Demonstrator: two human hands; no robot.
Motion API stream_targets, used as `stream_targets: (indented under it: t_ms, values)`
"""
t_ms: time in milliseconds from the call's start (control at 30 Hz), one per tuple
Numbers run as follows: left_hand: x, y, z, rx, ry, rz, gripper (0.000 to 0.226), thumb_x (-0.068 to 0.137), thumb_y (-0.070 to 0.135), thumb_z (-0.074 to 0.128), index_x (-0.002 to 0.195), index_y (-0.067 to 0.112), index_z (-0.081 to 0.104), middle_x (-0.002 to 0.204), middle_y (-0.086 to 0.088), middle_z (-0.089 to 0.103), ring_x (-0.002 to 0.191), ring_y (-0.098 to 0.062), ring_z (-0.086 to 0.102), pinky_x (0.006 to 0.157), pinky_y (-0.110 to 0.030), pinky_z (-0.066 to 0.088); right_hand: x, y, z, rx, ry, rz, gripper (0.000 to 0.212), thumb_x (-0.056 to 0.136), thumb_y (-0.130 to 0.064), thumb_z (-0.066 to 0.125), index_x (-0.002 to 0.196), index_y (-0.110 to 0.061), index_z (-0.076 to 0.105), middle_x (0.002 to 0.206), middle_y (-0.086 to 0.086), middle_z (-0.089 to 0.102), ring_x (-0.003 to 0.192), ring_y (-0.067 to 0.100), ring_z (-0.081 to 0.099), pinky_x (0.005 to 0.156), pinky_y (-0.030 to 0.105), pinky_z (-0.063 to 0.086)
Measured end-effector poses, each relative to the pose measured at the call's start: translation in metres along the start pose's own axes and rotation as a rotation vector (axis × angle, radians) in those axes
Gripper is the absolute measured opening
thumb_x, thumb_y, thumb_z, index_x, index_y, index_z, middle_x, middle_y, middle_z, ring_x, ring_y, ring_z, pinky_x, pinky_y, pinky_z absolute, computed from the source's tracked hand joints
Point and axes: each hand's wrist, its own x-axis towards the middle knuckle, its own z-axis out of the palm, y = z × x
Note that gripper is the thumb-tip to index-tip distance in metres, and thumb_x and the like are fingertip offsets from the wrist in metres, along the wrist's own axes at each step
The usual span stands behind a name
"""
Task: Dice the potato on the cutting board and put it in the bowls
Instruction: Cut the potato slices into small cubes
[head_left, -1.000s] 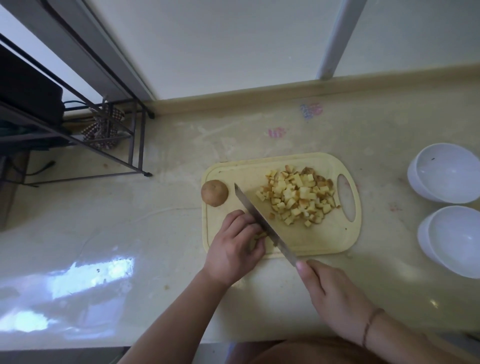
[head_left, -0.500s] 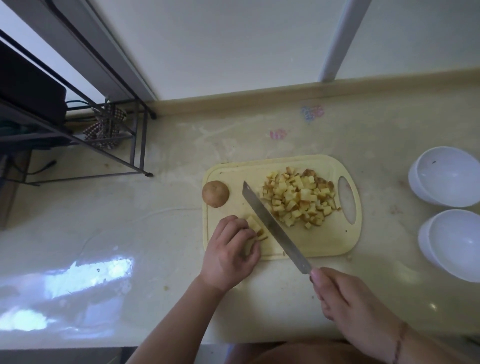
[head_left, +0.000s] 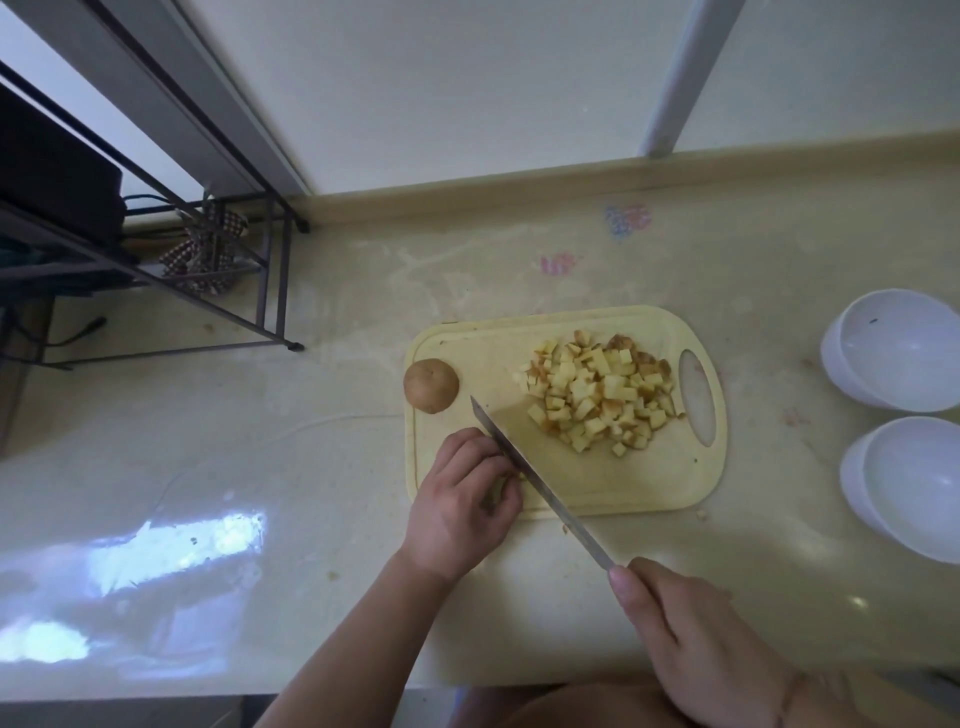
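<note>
Head view, potato piece (head_left: 503, 486) seemingly under left fingers (head_left: 480, 457), knife (head_left: 540, 488) alongside

a pale yellow cutting board (head_left: 597, 483) lies flat on the counter. a heap of pale potato cubes (head_left: 597, 397) sits toward its right end by the handle slot. a whole brown potato (head_left: 431, 385) rests at the board's left edge. two white bowls (head_left: 893, 353) (head_left: 914, 486) sit near the counter's right edge, well apart from the board.

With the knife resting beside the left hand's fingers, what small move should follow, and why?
Probably slice down again: the left hand pins a small potato piece against the knife that the right hand holds. Both bowls are empty.
</note>
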Motion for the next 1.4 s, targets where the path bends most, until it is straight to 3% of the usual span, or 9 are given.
stream_targets:
  t_ms: [167, 367, 533, 767, 867, 1000, 1200, 1333, 1400]
  values:
    - [0.001, -0.001, 0.000, -0.012, 0.005, 0.010, 0.007, 0.081, 0.003, 0.076, 0.087, 0.000, 0.074, 0.097, -0.009, 0.069, 0.098, -0.028, 0.063, 0.092, -0.034, 0.052, 0.018, -0.019, 0.008, -0.010, 0.027, -0.021, 0.063, 0.078, -0.074, 0.009, 0.070, -0.022, 0.043, 0.058, 0.001, 0.052, 0.057, 0.011, 0.050, 0.060, 0.029, 0.036]
    - [0.001, -0.001, 0.000, 0.005, 0.030, 0.023, 0.007, 0.080, 0.002, 0.078, 0.084, 0.001, 0.072, 0.093, -0.009, 0.066, 0.094, -0.027, 0.063, 0.093, -0.033, 0.051, 0.020, -0.003, -0.006, 0.096, 0.099, 0.008, 0.069, 0.083, -0.080, 0.023, 0.064, -0.020, 0.049, 0.050, -0.006, 0.056, 0.051, 0.011, 0.052, 0.056, 0.032, 0.040]
    - [0.000, 0.001, -0.002, -0.050, 0.086, -0.011, 0.007, 0.080, -0.001, 0.071, 0.087, -0.001, 0.069, 0.096, -0.011, 0.062, 0.096, -0.026, 0.060, 0.088, -0.032, 0.051, 0.020, 0.003, -0.018, 0.181, 0.063, 0.039, 0.065, 0.074, -0.081, 0.025, 0.063, -0.021, 0.046, 0.044, -0.010, 0.048, 0.041, 0.007, 0.043, 0.045, 0.015, 0.034]
    - [0.008, 0.008, -0.013, -0.525, 0.616, -0.600, 0.044, 0.065, -0.009, 0.030, 0.097, 0.018, 0.044, 0.098, -0.006, 0.044, 0.086, -0.027, 0.046, 0.083, -0.040, 0.042, 0.004, 0.002, -0.015, 0.055, -0.045, -0.127, 0.077, 0.067, -0.101, 0.013, 0.076, -0.034, 0.049, 0.065, 0.006, 0.060, 0.056, 0.011, 0.052, 0.058, 0.027, 0.039]
    - [0.012, 0.013, -0.013, -0.607, 0.724, -0.688, 0.046, 0.068, -0.011, 0.028, 0.097, 0.021, 0.043, 0.101, -0.011, 0.044, 0.086, -0.026, 0.047, 0.084, -0.038, 0.043, 0.001, -0.001, -0.012, -0.004, -0.102, -0.111, 0.068, 0.074, -0.094, 0.013, 0.073, -0.034, 0.047, 0.064, -0.006, 0.058, 0.060, 0.008, 0.051, 0.059, 0.021, 0.036]
    - [0.011, 0.011, -0.013, -0.590, 0.705, -0.686, 0.045, 0.069, -0.011, 0.029, 0.098, 0.020, 0.044, 0.102, -0.013, 0.045, 0.085, -0.023, 0.048, 0.082, -0.034, 0.045, 0.005, -0.001, -0.012, -0.054, -0.127, -0.052, 0.060, 0.078, -0.078, 0.020, 0.067, -0.024, 0.043, 0.063, -0.005, 0.057, 0.063, 0.008, 0.053, 0.062, 0.021, 0.040]
    - [0.009, 0.009, -0.010, -0.496, 0.613, -0.715, 0.041, 0.072, -0.006, 0.033, 0.096, 0.024, 0.048, 0.092, 0.020, 0.050, 0.083, -0.016, 0.049, 0.081, -0.026, 0.043, 0.013, 0.006, -0.028, 0.045, -0.101, -0.020, 0.062, 0.078, -0.077, 0.026, 0.064, -0.021, 0.047, 0.053, -0.015, 0.057, 0.053, 0.007, 0.050, 0.060, 0.028, 0.040]
    - [0.010, 0.012, -0.011, -0.429, 0.563, -0.718, 0.037, 0.068, -0.003, 0.033, 0.098, 0.013, 0.049, 0.092, 0.007, 0.048, 0.084, -0.014, 0.048, 0.080, -0.020, 0.042, 0.024, 0.007, -0.050, 0.143, -0.038, 0.061, 0.057, 0.077, -0.071, 0.030, 0.067, -0.018, 0.048, 0.045, -0.009, 0.048, 0.042, 0.005, 0.041, 0.048, 0.016, 0.032]
    - [0.011, 0.013, -0.011, -0.389, 0.539, -0.726, 0.034, 0.069, -0.002, 0.035, 0.099, 0.008, 0.049, 0.093, 0.001, 0.048, 0.084, -0.014, 0.048, 0.080, -0.019, 0.041, 0.028, 0.007, -0.052, 0.098, -0.010, 0.017, 0.058, 0.077, -0.073, 0.028, 0.065, -0.020, 0.047, 0.049, -0.007, 0.049, 0.046, 0.006, 0.043, 0.052, 0.025, 0.037]
